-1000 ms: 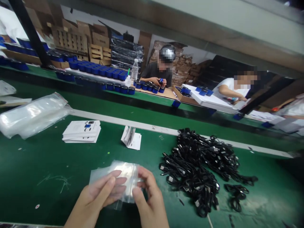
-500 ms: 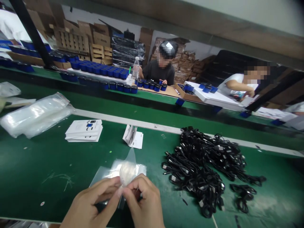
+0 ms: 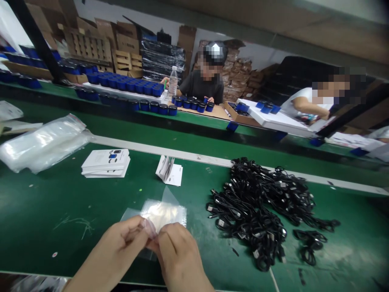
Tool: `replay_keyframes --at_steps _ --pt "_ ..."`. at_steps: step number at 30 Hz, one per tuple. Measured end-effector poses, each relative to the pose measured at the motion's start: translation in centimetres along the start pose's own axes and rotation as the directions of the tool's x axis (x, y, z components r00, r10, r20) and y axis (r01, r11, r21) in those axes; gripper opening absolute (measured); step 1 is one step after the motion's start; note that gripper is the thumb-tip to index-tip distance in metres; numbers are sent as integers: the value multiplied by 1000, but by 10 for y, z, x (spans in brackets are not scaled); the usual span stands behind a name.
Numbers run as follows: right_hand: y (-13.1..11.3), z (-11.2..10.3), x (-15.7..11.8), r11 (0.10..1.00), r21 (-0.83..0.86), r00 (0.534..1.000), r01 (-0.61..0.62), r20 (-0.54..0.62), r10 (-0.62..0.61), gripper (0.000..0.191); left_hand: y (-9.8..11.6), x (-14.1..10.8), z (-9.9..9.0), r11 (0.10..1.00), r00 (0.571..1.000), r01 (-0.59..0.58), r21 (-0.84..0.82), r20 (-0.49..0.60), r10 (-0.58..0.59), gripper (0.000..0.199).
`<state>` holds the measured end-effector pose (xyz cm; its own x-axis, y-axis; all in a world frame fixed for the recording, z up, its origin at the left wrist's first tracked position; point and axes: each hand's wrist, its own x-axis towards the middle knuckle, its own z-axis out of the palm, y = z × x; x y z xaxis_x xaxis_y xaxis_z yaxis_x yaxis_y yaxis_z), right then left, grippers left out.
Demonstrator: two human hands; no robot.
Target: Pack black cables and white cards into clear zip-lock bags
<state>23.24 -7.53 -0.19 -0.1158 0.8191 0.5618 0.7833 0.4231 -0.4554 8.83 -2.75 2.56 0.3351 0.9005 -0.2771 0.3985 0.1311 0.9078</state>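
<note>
My left hand (image 3: 126,243) and my right hand (image 3: 179,253) meet at the lower middle of the view. Between their pinched fingertips is a small clear plastic bag (image 3: 150,228), partly hidden by the fingers. Under and beyond the hands, more clear plastic bags (image 3: 165,211) lie flat on the green table (image 3: 103,202). Farther back stand a small bundle of folded leaflets (image 3: 165,168) and, to its left, a stack of printed white booklets (image 3: 105,163).
A large heap of black cables (image 3: 255,215) covers the right side. Big plastic bags (image 3: 42,142) lie at the left. Blue jars (image 3: 127,84) line the raised shelf behind, where two people sit. A bottle (image 3: 173,84) stands there.
The plastic between my fingers has moved down and left, uncovering the flat bags behind. My right hand has turned, its back now more toward the camera. The far person's hand reaches beside the bottle.
</note>
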Motion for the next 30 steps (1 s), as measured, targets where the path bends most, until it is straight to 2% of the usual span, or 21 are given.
replay_keyframes --at_steps 3,6,8,12,16,19,21,23,26,28,30 --pt "0 -2 1 988 127 994 -86 -50 93 22 -2 2 -1 999 994 38 -25 99 -36 31" --pt "-1 -2 3 982 123 984 -141 -91 153 14 -5 1 3 999 997 24 -26 72 -23 29" --pt "-3 0 3 991 68 987 -119 -102 126 17 -6 0 8 999 999 -22 36 26 21 28" --pt "-5 3 5 993 61 989 -103 -100 109 20 -7 1 17 966 987 -157 206 -6 161 31" --pt "-3 -5 10 988 -57 989 -144 21 145 25 -9 2 18 899 956 -288 330 36 293 33" --pt "0 -8 12 987 -155 994 -44 91 59 33 -10 -1 16 791 894 -392 469 -6 447 34" --pt "0 -6 12 981 -193 998 29 53 -19 34 -8 -3 16 705 830 -442 554 -47 556 34" --pt "-1 -2 11 973 -224 998 52 -17 -57 35 -5 -4 15 656 796 -453 604 -57 602 33" --pt "-5 3 10 978 -209 996 17 -78 -34 32 -1 -5 14 660 814 -425 620 -57 578 34" --pt "-9 3 11 983 -184 995 -20 -103 1 31 1 -4 12 699 859 -384 603 -45 510 33" --pt "-12 0 13 991 -116 992 -70 -113 57 30 3 -4 8 781 918 -335 527 -6 397 33"
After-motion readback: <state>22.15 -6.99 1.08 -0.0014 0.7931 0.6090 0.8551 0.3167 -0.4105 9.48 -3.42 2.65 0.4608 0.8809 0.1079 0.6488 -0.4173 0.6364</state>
